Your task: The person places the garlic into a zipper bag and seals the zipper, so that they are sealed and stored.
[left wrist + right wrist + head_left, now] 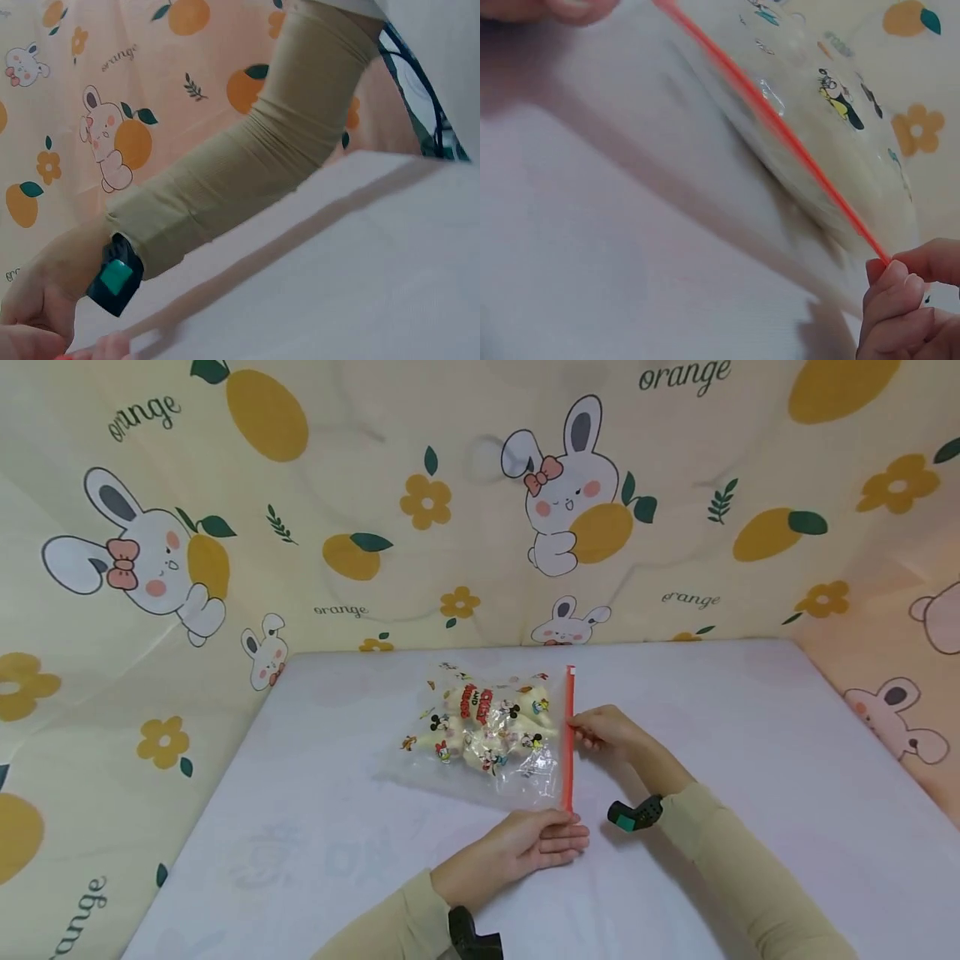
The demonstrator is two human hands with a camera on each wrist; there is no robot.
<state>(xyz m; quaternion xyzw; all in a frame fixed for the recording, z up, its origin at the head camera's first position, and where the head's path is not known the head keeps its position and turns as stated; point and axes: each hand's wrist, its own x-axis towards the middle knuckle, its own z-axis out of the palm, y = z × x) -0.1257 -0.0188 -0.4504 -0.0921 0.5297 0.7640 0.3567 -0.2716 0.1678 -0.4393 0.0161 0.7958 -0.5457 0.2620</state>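
Note:
A clear zip bag (420,781) printed with small cartoon characters lies on the white table, holding pale, rounded contents. Its red zip strip (568,777) runs along the right side, away from and toward me. My right hand (611,732) pinches this strip between thumb and fingers, partway along it. At the near end of the strip, my left hand (528,843) pinches the bag's corner, thumb on top and fingers stretched out below. The right wrist view shows the strip (780,127) stretched straight between the two hands, with the right-hand fingers (894,315) curled at its lower end.
The white table (322,810) meets a patterned cloth wall (480,552) with rabbits and oranges behind and at both sides. A black wrist camera (636,814) hangs by the right sleeve, and another (476,935) by the left sleeve.

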